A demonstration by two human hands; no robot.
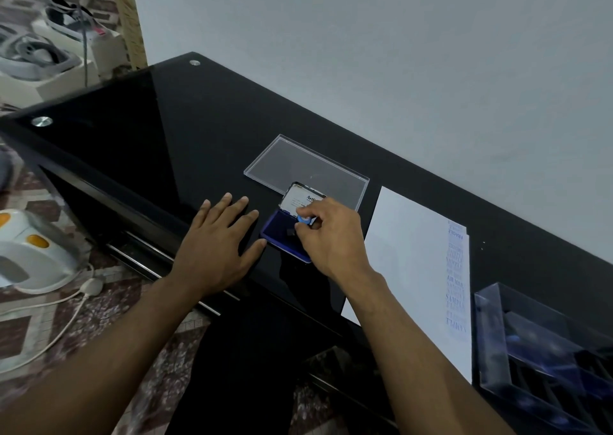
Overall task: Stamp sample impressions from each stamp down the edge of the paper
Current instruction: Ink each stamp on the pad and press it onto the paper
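Observation:
My right hand (326, 235) pinches a small stamp with a blue knob (303, 219), its black base down on the blue ink pad (277, 230). The pad's lid (300, 197) stands open behind it. My left hand (219, 245) lies flat on the black table, fingers spread, its thumb tip at the pad's left edge. A white paper sheet (408, 268) lies to the right, with a column of several blue impressions (457, 278) down its right edge.
A clear plastic lid (298, 162) lies flat behind the pad. A clear tray (544, 355) holding several blue-knobbed stamps sits at the far right. The glossy black table (149, 129) stands against a white wall. White appliances and a cable are on the floor at left.

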